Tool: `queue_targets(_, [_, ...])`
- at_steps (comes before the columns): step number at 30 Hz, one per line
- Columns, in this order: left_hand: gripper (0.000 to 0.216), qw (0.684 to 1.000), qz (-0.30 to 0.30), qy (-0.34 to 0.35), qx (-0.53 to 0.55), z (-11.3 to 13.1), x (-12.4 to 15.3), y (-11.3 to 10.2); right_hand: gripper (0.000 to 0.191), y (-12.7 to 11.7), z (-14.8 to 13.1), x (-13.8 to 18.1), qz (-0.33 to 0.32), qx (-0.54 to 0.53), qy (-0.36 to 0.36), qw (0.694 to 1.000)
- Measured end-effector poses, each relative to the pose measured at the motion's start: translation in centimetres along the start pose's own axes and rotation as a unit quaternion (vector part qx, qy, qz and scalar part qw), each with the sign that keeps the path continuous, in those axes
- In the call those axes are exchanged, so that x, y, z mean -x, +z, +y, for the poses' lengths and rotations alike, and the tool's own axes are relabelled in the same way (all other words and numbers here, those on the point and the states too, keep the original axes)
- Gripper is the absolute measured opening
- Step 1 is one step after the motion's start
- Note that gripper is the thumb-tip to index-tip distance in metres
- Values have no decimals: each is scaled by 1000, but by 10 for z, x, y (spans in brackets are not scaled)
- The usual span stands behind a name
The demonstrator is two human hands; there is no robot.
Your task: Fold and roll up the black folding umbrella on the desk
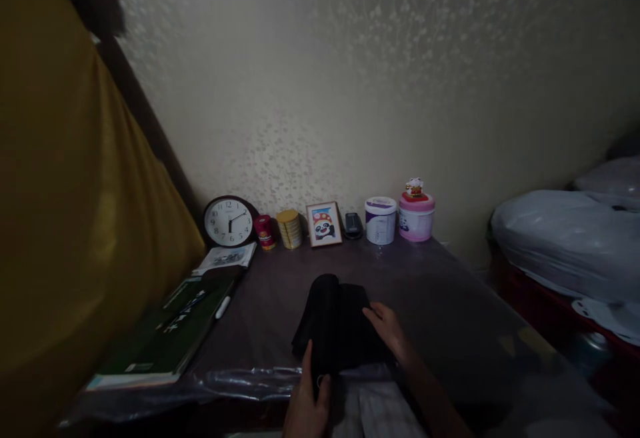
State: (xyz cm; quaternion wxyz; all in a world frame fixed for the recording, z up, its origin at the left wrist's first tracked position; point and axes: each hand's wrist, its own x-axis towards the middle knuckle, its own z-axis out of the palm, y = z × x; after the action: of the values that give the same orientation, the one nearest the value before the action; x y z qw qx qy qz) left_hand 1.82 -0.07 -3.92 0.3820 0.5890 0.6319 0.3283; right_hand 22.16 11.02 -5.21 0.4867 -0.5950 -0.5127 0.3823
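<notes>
A piece of black cloth [345, 321], partly rolled or folded along its left side, lies near the front of the table; its exact kind is too dark to make out. My left hand [307, 405] grips its near left end, thumb and fingers around the fold. A small ring-like shape shows beside the fingers. At the cloth's right edge, my right hand [387, 328] holds on with bent fingers, and part of the grip is hidden.
Along the wall stand a clock [229, 223], a red can [265, 233], a yellow-lidded container [289, 229], a framed panda picture [325, 225] and two tubs [381, 222]. Green books [165, 325] and a white marker [223, 308] lie left, by a yellow curtain [90, 191]. Plastic bags [565, 245] sit right.
</notes>
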Motion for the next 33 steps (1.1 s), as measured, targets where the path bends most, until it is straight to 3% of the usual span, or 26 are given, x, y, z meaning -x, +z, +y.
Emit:
queue_targets(8, [63,999,25,19,5,-2,-1,5,48,14,-40,3,-48,-66,19,996])
queue_targets(14, [63,1000,16,-1,-3,8,1,5,53,47,-72,-5,-63,-72,12,995])
queue_targets(20, [64,998,2,-22,-53,8,3,9,54,83,-74,-17,-106,75,-3,992])
queue_targets(27, [66,994,12,-65,-90,11,5,15,48,96,-76,-14,-125,188,-32,974])
queue_targets(33, [71,999,5,-3,-52,13,4,15,41,97,-84,-8,-159,296,-55,940])
